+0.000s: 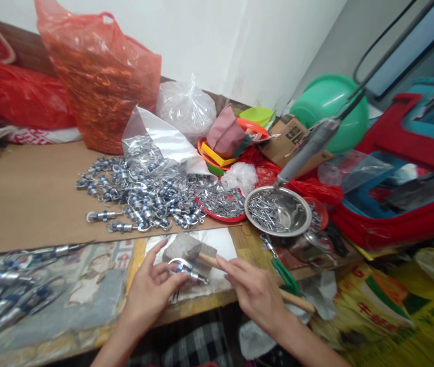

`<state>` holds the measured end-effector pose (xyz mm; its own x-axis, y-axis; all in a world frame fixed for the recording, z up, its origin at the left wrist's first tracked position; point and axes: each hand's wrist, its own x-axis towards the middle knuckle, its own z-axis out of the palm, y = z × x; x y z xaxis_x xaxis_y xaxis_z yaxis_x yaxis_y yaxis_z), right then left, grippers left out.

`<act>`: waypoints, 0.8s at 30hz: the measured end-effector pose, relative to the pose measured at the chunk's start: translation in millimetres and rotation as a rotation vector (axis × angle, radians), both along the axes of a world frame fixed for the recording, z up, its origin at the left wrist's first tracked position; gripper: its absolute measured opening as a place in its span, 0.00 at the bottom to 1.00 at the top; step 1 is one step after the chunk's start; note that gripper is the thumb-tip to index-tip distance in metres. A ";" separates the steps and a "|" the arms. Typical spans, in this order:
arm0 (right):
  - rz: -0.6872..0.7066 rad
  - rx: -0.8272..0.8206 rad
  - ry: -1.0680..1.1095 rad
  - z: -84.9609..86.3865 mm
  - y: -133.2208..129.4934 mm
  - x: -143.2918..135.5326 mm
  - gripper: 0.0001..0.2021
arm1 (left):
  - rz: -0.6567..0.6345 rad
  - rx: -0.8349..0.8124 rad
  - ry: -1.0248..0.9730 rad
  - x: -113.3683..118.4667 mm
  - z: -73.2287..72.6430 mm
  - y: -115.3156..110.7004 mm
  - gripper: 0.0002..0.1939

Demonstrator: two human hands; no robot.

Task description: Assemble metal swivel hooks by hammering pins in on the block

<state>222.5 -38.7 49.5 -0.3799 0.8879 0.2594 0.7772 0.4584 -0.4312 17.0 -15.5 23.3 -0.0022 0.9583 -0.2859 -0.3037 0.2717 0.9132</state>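
My left hand (152,288) has its thumb and fingers closed on a silvery metal hook bolt (186,270) with a blue ring. The bolt lies tilted at the near side of a grey block (177,248). My right hand (257,290) grips a hammer by its wooden handle (297,299), which runs out behind the hand to the right. Its dark head (193,250) is over the block, blurred; I cannot tell whether it touches. A white cloth or sheet (224,242) lies under the block.
A heap of similar hook bolts (152,201) lies on cardboard (29,193), with more bolts (6,285) at near left. Small metal pins fill a red tray (220,201) and a steel bowl (278,211). A grey-handled tool (308,150) hangs above the bowl. A red chair (388,229) stands right.
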 end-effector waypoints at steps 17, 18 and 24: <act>-0.202 -0.088 0.080 -23.1 153.2 25.1 0.05 | -0.123 0.045 0.233 -11.2 14.8 3.4 0.11; -0.181 -0.109 0.087 -22.7 159.2 28.0 0.03 | -0.121 0.085 0.288 -12.6 16.0 4.0 0.10; -0.249 -0.105 0.206 -21.7 173.0 39.7 0.05 | -0.057 0.173 0.464 -12.1 16.5 7.2 0.08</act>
